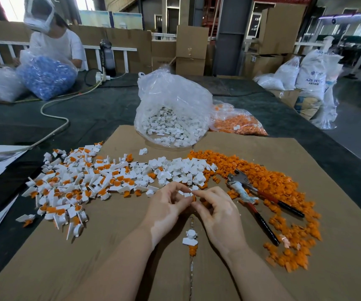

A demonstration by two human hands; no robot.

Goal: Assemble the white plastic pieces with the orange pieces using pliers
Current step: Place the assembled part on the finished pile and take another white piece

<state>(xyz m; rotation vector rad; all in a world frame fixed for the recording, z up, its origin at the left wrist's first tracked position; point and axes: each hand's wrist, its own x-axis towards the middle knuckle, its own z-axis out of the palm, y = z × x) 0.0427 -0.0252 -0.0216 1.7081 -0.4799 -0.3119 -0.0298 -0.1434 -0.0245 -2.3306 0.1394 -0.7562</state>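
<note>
Both hands are meeting mid-cardboard: left hand point(171, 200) is pinching a white piece point(187, 194) and right hand point(216, 208) is pinching an orange piece point(194, 198) right against it, looks like they're being fitted together. Pliers point(260, 199) are lying untouched just right of the right hand. Progress-wise, a big pile of joined pairs point(71, 183) is sitting to the left, but loose whites point(175, 170), loose oranges point(273, 187) and a white-filled bag point(171, 118) are saying plenty is left.
</note>
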